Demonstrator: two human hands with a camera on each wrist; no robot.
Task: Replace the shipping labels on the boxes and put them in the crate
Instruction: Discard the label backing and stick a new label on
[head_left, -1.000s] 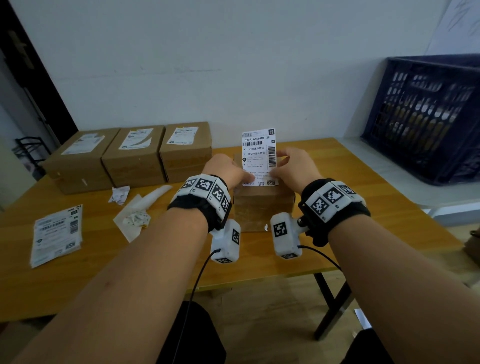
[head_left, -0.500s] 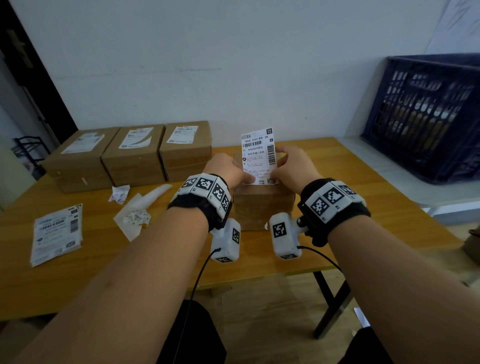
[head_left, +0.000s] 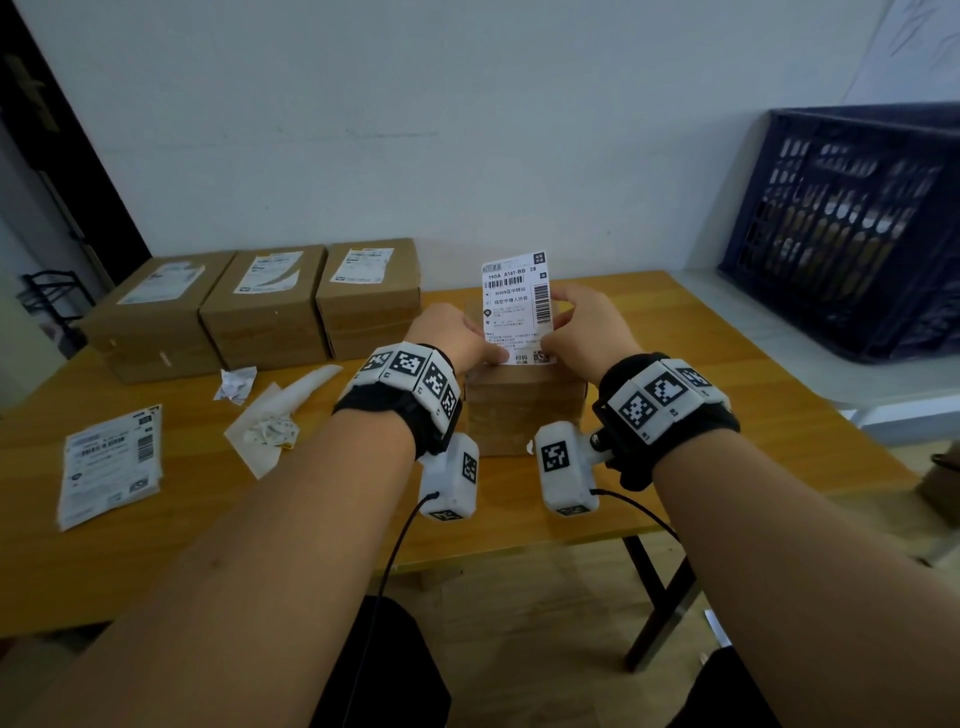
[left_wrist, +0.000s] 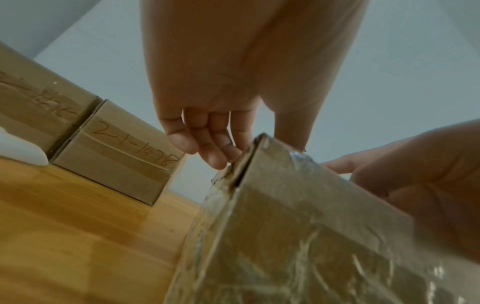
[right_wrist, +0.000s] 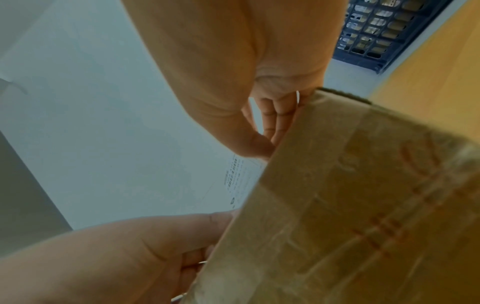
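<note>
A small brown cardboard box (head_left: 522, 410) stands on the wooden table (head_left: 727, 395) in front of me. Above its top I hold a white shipping label (head_left: 517, 306) upright, its lower edge at the box's near edge. My left hand (head_left: 457, 335) pinches the label's lower left edge, and my right hand (head_left: 587, 322) pinches its right side. The left wrist view shows the taped box (left_wrist: 311, 236) from below with my left fingers (left_wrist: 207, 144) curled at its top corner. From the right wrist, the box (right_wrist: 363, 205) and a strip of the label (right_wrist: 241, 179) are visible.
Three labelled cardboard boxes (head_left: 260, 306) line the table's back left. A stack of fresh labels (head_left: 109, 462), a peeled backing sheet (head_left: 275, 415) and a crumpled scrap (head_left: 236, 384) lie at left. A dark blue crate (head_left: 852, 228) stands on a white surface at right.
The label has tilted slightly and both hands have shifted a little on it above the box; the grip on it is unchanged.
</note>
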